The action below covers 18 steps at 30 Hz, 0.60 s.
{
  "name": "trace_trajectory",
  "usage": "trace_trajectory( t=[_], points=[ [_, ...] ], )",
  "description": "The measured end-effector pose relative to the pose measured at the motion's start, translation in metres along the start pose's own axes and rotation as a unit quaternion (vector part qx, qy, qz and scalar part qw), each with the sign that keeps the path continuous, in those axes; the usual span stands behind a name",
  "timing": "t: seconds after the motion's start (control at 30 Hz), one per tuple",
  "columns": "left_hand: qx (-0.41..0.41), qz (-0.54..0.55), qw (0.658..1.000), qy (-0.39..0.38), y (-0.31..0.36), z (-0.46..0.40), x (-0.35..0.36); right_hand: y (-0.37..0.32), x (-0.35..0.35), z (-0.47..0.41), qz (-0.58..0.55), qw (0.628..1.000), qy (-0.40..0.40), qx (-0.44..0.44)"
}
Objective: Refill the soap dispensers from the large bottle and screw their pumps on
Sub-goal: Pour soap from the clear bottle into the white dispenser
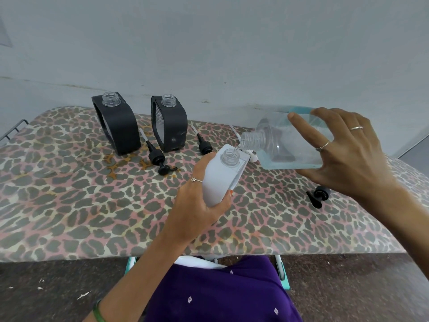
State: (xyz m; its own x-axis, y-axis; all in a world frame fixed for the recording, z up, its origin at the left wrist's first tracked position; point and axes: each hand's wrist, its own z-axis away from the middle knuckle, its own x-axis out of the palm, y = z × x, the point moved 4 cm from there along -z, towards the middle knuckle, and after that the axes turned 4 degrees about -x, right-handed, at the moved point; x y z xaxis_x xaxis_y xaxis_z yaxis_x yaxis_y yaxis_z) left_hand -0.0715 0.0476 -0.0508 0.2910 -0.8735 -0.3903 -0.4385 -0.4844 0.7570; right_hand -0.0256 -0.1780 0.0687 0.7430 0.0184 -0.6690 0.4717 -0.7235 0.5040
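I pour now: my right hand [343,154] grips the large clear bottle of blue soap [290,145], tilted over the white dispenser [220,180] gripped in my left hand [197,205]. Two black dispensers [117,124] wait open on the leopard-print tabletop [69,194], pumps [157,156] not yet screwed on.

We see two open dispensers [116,123] [169,123] standing at the board's [69,205] back left, pumps [156,154] [203,145] lying beside them, a third pump [319,195] far right.

We see a clear, glossy plastic bottle [290,142], a matt white dispenser [220,177] with a clear neck, two matt black dispensers [118,124] [170,123], glossy black pumps [157,156], and a leopard-print cloth cover [69,194].
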Motion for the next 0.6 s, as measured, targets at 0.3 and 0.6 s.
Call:
trace_trajectory(
  t=[0.3,0.6],
  points=[
    [0.007,0.004,1.0,0.0,0.0028,-0.001,-0.0009,0.0002,0.0014,0.0014,0.0,1.0,0.0,0.005],
    [0.005,-0.001,1.0,0.001,0.0035,-0.001,-0.001,0.0015,0.002,0.0011,0.003,1.0,0.005,0.0]
  ],
)
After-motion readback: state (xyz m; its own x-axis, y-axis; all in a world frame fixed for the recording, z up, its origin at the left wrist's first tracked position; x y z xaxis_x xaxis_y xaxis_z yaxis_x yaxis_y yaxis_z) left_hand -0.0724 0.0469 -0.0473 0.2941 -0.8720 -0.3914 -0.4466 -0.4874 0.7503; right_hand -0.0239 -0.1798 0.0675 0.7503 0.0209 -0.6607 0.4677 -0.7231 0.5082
